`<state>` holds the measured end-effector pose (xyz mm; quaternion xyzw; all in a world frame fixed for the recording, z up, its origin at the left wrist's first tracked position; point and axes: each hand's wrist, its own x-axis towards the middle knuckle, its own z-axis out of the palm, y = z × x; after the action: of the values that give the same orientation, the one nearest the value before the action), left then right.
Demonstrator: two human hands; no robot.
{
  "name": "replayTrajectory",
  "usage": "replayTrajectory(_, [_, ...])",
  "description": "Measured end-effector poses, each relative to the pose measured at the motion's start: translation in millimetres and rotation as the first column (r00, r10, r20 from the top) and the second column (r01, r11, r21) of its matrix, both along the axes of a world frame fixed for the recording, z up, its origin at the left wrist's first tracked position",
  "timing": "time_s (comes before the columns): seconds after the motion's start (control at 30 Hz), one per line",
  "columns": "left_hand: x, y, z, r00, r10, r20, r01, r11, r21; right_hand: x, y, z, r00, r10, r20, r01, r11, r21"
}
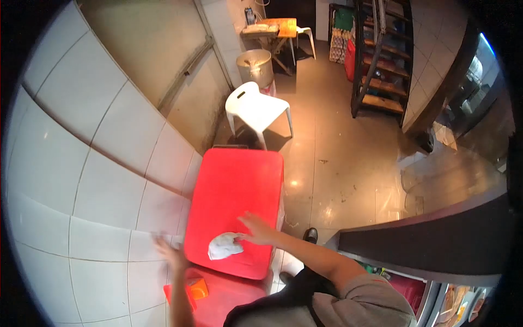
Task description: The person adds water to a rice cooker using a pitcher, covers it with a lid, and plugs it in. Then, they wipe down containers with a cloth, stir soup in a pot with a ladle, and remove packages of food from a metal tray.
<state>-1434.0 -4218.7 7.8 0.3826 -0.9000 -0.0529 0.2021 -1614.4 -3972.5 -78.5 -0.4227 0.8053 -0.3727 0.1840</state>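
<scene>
A crumpled white cloth (225, 246) lies on the front part of a red lid (235, 188). My right hand (257, 229) is just right of the cloth, fingers stretched out and apart over the lid, with its lower edge meeting the cloth's corner. Off the lid's left edge, beside the tiled wall, my left hand (170, 254) is raised. It is blurred, with its fingers spread and nothing visible in them.
A second red surface (218, 300) with an orange object (198, 288) is nearest me. Beyond the lid stand a white stool (259, 109), a large metal pot (255, 66) and a wooden table (280, 26). Stairs (384, 65) rise at the back right; a dark-sided counter (425, 245) is at right.
</scene>
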Motion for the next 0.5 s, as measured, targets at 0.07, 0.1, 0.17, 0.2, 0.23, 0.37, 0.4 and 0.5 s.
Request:
replayTrajectory(0.07, [-12, 44, -92, 0.994, -0.015, 0.106, -0.004, 0.985, 0.173, -51, 60, -19, 0.999, -0.007, 0.044, 0.011, 0.995, -0.102])
replayTrajectory(0.1, [-24, 82, -100, 0.971, -0.234, -0.049, 0.239, 0.941, 0.24, -74, 97, -27, 0.977, -0.049, 0.206, 0.058, 0.998, -0.039])
replayTrajectory(0.17, [-28, 131, -169, 0.954, -0.225, 0.2, 0.086, 0.841, 0.535, -116, 184, -50, 0.978, -0.089, 0.187, 0.045, 0.973, 0.225])
replayTrajectory(0.2, [-20, 145, -203, 0.926, -0.365, 0.097, 0.204, 0.701, 0.684, -132, 231, -83, 0.975, -0.196, 0.104, 0.146, 0.918, 0.368])
replayTrajectory(0.23, [-14, 161, -221, 0.892, -0.414, 0.179, 0.135, 0.623, 0.771, -143, 279, -96, 0.96, -0.281, 0.014, 0.235, 0.829, 0.507])
replayTrajectory(0.37, [-6, 181, -235, 0.788, -0.406, 0.462, -0.236, 0.494, 0.837, -217, 391, -118, 0.865, -0.455, 0.213, 0.039, 0.483, 0.875])
replayTrajectory(0.4, [-12, 179, -235, 0.79, -0.374, 0.485, -0.28, 0.483, 0.829, -234, 405, -119, 0.77, -0.575, 0.277, 0.062, 0.499, 0.864])
replayTrajectory(0.5, [-53, 171, -228, 0.85, -0.244, 0.467, -0.315, 0.475, 0.822, -291, 416, -129, 0.738, -0.636, 0.227, 0.326, 0.63, 0.705])
